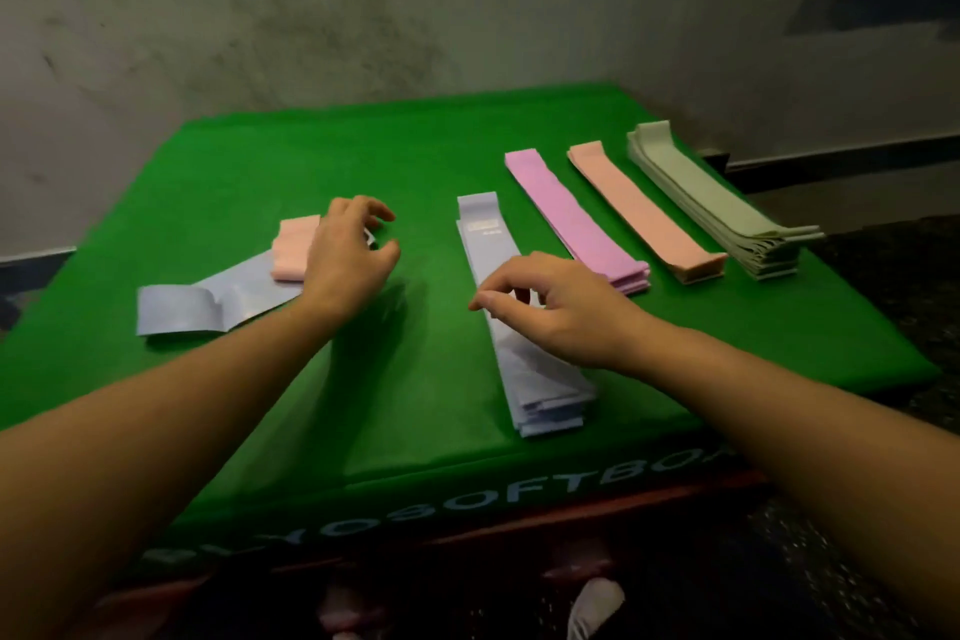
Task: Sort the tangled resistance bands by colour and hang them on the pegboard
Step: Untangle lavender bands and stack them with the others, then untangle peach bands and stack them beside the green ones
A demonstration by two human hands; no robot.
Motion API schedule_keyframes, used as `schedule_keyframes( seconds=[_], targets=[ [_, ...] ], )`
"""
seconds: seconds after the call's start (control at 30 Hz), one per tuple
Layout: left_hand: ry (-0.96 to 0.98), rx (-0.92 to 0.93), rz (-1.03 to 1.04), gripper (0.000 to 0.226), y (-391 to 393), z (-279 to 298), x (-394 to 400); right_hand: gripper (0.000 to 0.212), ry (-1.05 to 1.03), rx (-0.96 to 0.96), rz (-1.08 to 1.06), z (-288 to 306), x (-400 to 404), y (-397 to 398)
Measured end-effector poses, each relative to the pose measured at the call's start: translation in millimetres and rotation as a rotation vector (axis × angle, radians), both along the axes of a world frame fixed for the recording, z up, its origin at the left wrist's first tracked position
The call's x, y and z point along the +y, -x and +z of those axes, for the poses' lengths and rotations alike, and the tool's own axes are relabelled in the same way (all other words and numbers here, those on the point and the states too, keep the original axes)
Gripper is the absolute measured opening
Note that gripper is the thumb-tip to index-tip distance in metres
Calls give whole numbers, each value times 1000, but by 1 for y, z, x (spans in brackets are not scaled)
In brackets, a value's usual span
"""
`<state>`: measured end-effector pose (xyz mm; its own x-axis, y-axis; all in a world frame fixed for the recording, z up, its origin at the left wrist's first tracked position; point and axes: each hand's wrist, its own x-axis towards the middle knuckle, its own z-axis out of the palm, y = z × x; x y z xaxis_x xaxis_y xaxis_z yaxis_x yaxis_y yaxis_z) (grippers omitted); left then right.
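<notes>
Four sorted stacks of bands lay on the green tablecloth (260, 161): a blue stack (540, 379) nearest me, then purple (571, 218), peach (639, 208) and pale green (711, 203) stacks to its right. At the left, a loose blue band (208, 301) lay crumpled, with a folded pink band (293, 247) on top. My left hand (348, 255) hovered beside the pink band, fingers loosely curled, gripping nothing. My right hand (561, 307) hovered over the blue stack, fingers relaxed, also holding nothing.

Green cloth (415, 161); pastel bands (574, 218)
</notes>
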<state>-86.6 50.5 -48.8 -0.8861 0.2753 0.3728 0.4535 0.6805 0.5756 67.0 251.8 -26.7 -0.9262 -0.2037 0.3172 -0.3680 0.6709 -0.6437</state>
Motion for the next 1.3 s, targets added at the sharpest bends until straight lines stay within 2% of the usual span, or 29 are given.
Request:
schedule_keyframes(
  seconds=[0.1, 0.27, 0.33, 0.43, 0.57, 0.73, 0.87, 0.9, 1.0, 1.07, 1.2, 1.3],
  targets=[
    [106, 123, 115, 25, -3, -8, -36, 16, -15, -31, 13, 0, -25, 22],
    [201, 36, 253, 44, 6, -22, -77, 14, -6, -57, 9, -5, -65, 56],
    [156, -29, 252, 42, 9, -25, -86, 14, -6, -58, 8, -6, -78, 67],
    [84, -25, 212, 26, 6, -28, -91, 15, -38, -66, -3, -7, -94, 80],
    [-156, 2, 143, 19, 0, -26, -93, 5, -51, -106, -32, -6, -106, 92],
    [-432, 18, 56, 16, -16, -19, -99, 55, 3, -117, -111, -9, -111, 100],
    [-577, -22, -21, 15, -37, -8, -99, 70, 18, -103, -151, -3, -116, 97],
    [-595, -23, -48, 17, -42, -4, -98, 66, 7, -90, -154, -2, -118, 96],
    [-696, -14, -109, 23, -53, 8, -99, 25, 6, -1, -200, 2, -120, 91],
    [-735, -16, -126, 22, -60, 17, -99, 10, 35, 18, -249, 9, -120, 85],
    [-729, -18, -145, 16, -72, 33, -106, 12, 305, -39, -281, 27, -114, 67],
    [-816, -152, -85, 21, -84, 43, -105, 16, 499, -24, -309, 44, -106, 51]
  ],
)
